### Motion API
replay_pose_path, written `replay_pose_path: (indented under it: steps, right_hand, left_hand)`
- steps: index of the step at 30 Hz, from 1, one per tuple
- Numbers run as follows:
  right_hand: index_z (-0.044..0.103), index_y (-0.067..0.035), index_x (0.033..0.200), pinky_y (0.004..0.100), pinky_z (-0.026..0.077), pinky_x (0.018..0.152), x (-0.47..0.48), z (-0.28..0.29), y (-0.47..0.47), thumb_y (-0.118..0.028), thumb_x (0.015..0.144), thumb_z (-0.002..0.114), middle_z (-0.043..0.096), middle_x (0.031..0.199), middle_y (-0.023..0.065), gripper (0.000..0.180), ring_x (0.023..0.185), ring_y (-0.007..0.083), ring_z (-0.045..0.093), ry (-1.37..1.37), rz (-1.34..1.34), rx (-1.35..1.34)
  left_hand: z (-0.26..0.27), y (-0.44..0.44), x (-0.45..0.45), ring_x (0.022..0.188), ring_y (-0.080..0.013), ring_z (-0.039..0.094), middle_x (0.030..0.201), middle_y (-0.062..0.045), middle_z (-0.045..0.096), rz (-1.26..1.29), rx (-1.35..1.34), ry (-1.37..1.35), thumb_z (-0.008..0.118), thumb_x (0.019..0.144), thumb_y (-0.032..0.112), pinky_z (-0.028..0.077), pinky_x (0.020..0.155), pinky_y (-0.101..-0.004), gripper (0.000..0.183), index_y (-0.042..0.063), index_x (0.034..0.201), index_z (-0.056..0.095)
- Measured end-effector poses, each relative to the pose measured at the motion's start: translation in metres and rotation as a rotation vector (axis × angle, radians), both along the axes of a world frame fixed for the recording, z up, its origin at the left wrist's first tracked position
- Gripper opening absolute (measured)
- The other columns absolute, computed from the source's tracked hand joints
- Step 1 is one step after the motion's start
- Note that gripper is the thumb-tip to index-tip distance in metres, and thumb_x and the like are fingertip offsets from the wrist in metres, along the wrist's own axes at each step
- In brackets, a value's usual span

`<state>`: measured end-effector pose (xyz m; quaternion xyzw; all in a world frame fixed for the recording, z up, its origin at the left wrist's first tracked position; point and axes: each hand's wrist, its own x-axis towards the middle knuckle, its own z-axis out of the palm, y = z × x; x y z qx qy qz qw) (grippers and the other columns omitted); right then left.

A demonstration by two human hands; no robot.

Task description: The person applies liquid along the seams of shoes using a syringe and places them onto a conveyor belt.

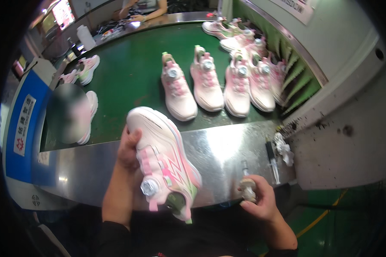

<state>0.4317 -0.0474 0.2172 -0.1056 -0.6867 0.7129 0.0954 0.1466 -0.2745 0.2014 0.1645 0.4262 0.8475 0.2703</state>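
Note:
My left hand (129,148) grips a white and pink sneaker (160,157) by its toe end. The sneaker is tilted, toe away from me and heel towards my body. A round dial (149,187) on its tongue looks wrapped in shiny film, and a green lining shows in the opening. Over the front edge of the metal table, my right hand (263,200) pinches a small beige lump (248,189) between thumb and fingers; its exact kind is unclear. A short, blurred metallic piece (244,167) shows just beyond the lump; whether they are joined I cannot tell.
A green conveyor belt (132,77) lies beyond the metal table (209,151). Several matching sneakers (207,86) stand on it, with others at left (89,69). Tweezers (273,163) and crumpled white paper (283,149) lie at right. A person (148,9) sits across the belt.

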Motion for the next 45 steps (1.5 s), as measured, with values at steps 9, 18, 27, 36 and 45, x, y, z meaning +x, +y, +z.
replay_pose_path:
  steps: [9, 18, 27, 36, 45]
  right_hand:
    - [0.046, 0.008, 0.12, 0.039, 0.05, 0.08, -0.052, 0.039, -0.029, -0.037, 0.059, 0.087, 0.056, 0.104, 0.0181, 0.086, 0.092, 0.0291, 0.061, 0.439, 0.269, -0.231]
    - [0.045, 0.003, 0.113, 0.0449, 0.045, 0.085, -0.098, 0.082, -0.063, -0.066, 0.075, 0.06, 0.062, 0.086, 0.0222, 0.08, 0.081, 0.0273, 0.063, 0.489, 0.394, -0.403]
    - [0.044, -0.003, 0.112, 0.0279, 0.033, 0.044, -0.113, 0.091, -0.075, -0.068, 0.081, 0.05, 0.057, 0.066, 0.0178, 0.072, 0.046, 0.0169, 0.043, 0.395, 0.421, -0.284]
    - [0.044, -0.001, 0.11, 0.0277, 0.036, 0.048, -0.108, 0.092, -0.083, -0.065, 0.082, 0.053, 0.055, 0.065, 0.0154, 0.07, 0.05, 0.0166, 0.044, 0.327, 0.405, -0.292]
    - [0.046, -0.002, 0.108, 0.0276, 0.035, 0.046, -0.11, 0.092, -0.078, -0.063, 0.08, 0.057, 0.058, 0.067, 0.0177, 0.068, 0.049, 0.0169, 0.045, 0.341, 0.432, -0.29]
  left_hand:
    - [0.009, -0.034, 0.015, 0.095, -0.0235, 0.061, 0.106, -0.012, 0.06, 0.032, -0.337, 0.117, 0.07, 0.069, 0.016, 0.051, 0.085, -0.037, 0.056, 0.004, 0.119, 0.048]
    - [0.014, -0.043, 0.023, 0.096, -0.0139, 0.052, 0.104, -0.004, 0.054, -0.152, -0.048, 0.312, 0.078, 0.064, 0.009, 0.043, 0.084, -0.0301, 0.061, 0.007, 0.117, 0.048]
    - [0.018, -0.047, 0.034, 0.102, -0.0139, 0.052, 0.106, -0.004, 0.054, -0.265, 0.013, 0.287, 0.077, 0.065, 0.0, 0.044, 0.086, -0.0309, 0.062, 0.009, 0.12, 0.048]
    - [0.019, -0.048, 0.039, 0.1, -0.0136, 0.053, 0.104, -0.003, 0.055, -0.275, 0.074, 0.257, 0.077, 0.065, -0.001, 0.044, 0.086, -0.0304, 0.061, 0.009, 0.119, 0.049]
    - [0.02, -0.048, 0.035, 0.1, -0.0136, 0.053, 0.105, -0.004, 0.054, -0.253, 0.074, 0.344, 0.076, 0.064, -0.002, 0.044, 0.085, -0.0298, 0.061, 0.008, 0.118, 0.049]
